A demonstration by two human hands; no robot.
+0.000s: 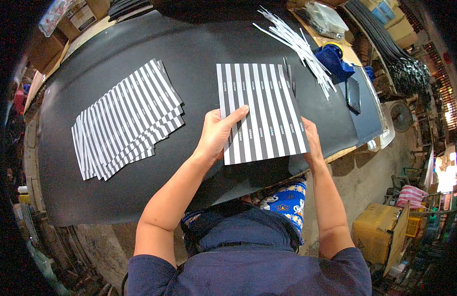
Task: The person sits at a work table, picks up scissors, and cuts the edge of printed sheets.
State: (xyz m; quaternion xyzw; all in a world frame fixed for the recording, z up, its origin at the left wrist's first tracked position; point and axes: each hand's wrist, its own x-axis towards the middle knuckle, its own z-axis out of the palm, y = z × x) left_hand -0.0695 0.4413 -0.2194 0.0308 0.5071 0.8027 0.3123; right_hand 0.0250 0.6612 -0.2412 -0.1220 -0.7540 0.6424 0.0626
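Between my two hands is a black-and-white striped sheet [268,113], printed with small lettering, held up over the black table. My left hand [218,129] grips its left edge, thumb lying on the front and fingers hidden behind. At the lower right edge, my right hand [311,140] holds it from behind, with most of its fingers out of sight. To the left, a fanned pile of similar striped sheets [130,113] lies on the table. A dark, slim object [289,74] shows partly behind the held sheet's top right corner.
Loose white strips [300,47] are heaped at the back right of the black tabletop [199,54]. Near them are a blue tape dispenser [334,61] and a dark phone-like slab [353,96]. A cardboard box [379,229] stands on the floor at right, and a fan [400,116] is beyond the table.
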